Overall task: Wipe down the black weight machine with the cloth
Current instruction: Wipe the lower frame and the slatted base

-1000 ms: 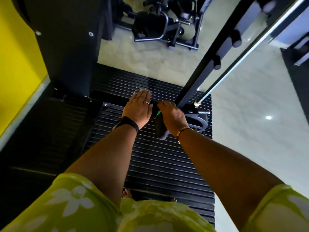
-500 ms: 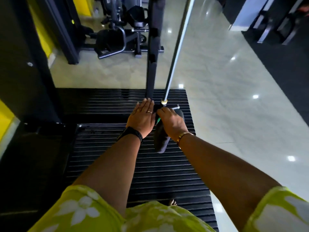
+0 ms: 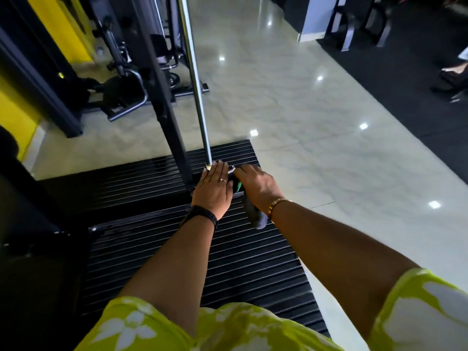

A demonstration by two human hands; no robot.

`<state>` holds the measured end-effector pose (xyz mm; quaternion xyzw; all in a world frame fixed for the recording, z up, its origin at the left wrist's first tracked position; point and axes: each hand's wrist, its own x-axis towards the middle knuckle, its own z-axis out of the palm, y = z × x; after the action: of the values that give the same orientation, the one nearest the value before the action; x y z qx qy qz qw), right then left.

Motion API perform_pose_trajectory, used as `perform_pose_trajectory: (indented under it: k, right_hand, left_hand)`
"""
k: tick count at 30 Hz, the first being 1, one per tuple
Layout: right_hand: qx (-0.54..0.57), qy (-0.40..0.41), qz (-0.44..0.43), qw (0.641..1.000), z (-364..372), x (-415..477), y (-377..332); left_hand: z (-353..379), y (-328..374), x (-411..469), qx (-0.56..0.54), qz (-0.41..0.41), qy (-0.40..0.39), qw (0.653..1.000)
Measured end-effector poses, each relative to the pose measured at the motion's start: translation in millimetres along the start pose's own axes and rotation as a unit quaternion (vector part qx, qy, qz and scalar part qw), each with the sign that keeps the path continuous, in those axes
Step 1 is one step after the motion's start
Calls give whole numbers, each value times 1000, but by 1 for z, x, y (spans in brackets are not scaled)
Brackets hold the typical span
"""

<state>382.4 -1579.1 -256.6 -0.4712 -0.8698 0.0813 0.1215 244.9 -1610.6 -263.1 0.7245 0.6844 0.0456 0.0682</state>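
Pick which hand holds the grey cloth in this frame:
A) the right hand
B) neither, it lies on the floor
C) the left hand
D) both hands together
A: the right hand is curled round the grey cloth, whose loose end hangs below the wrist, while the left hand lies flat on the black machine.

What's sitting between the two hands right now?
Head view: a short metal pin and a green scrap, likely part of the cloth, between the flat left hand and the right hand gripping it.
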Motion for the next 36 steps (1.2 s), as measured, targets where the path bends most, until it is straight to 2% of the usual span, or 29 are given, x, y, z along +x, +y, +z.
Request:
perform_pose_trajectory:
  k: [9, 22, 29, 36]
  right_hand:
    - [-4, -20, 45, 999, 3, 32, 23]
    - [7, -7, 102, 995, 28, 137, 33]
    - [2, -32, 144, 989, 27, 156, 42]
    - [-16, -79, 145, 986, 34, 175, 64]
  left_hand:
    - [3, -16, 44, 8, 22, -22, 1000]
    - [12, -79, 162, -14, 72, -20, 997]
    - [23, -84, 185, -29, 89, -32, 995]
    - [31, -83, 208, -20, 85, -37, 996]
